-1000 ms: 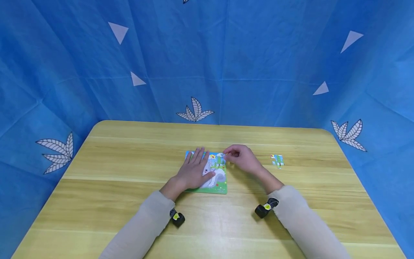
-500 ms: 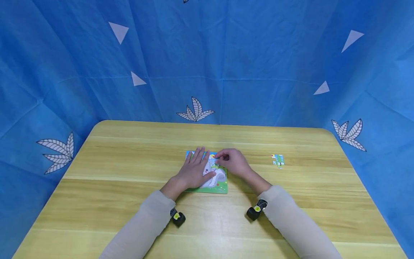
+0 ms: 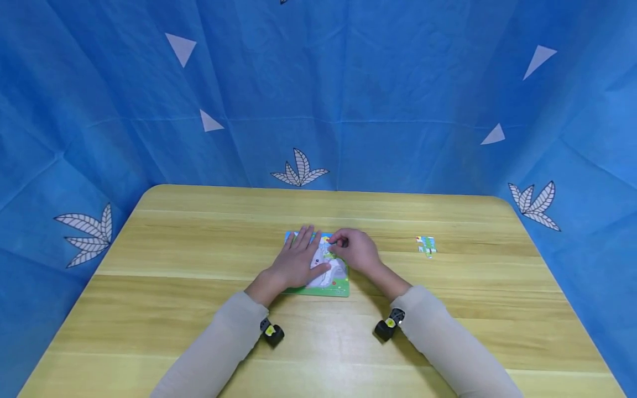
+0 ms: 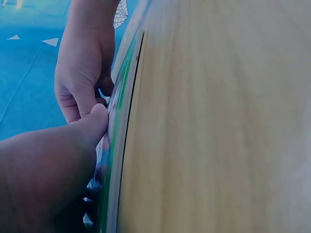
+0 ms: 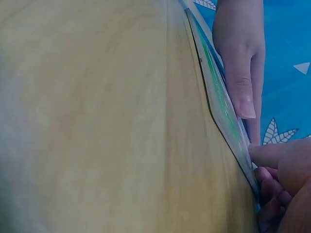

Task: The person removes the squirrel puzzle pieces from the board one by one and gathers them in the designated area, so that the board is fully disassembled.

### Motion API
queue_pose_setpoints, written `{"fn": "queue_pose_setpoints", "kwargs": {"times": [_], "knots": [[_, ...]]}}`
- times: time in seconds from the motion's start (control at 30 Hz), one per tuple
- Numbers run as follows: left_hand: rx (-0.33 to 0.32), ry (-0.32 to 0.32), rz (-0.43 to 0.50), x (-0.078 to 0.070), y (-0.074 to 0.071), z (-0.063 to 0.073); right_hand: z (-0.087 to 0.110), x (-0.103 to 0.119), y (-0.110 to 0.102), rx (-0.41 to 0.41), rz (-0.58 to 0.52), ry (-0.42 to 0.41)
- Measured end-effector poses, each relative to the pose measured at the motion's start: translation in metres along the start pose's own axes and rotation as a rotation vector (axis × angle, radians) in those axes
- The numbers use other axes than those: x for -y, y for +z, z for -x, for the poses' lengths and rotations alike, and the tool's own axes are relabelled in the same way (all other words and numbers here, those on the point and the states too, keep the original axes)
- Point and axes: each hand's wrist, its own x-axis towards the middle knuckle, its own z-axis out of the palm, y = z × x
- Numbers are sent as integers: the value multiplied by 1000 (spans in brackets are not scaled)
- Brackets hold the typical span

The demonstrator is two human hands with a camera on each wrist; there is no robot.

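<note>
A small jigsaw puzzle with a green lower border, a blue top edge and a pale animal picture lies flat on the table. My left hand rests palm down across its left part, fingers straight and spread, covering much of the picture. Over the upper right part, my right hand pinches a puzzle piece between thumb and index finger, mostly hidden by the fingers. In the left wrist view, the right hand bends down to the board close by the left thumb. The right wrist view shows the puzzle's green edge from the side.
A small cluster of puzzle pieces lies on the table to the right. The wooden table has rounded far corners. Behind it hangs a blue cloth with white triangles and leaf prints. A black camera is strapped to each wrist.
My right hand has moved left from the puzzle's upper right corner to over the picture, fingertips lowered onto it, and now shifts only slightly. My left hand has stayed in place.
</note>
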Motion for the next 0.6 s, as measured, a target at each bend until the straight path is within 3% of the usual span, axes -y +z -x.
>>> {"fn": "queue_pose_setpoints", "kwargs": {"times": [0.13, 0.6], "knots": [[-10, 19, -9, 0, -4, 4, -1, 2, 0, -1, 10, 5], [-14, -29, -31, 8, -12, 28, -1, 5, 0, 4, 11, 56]]}}
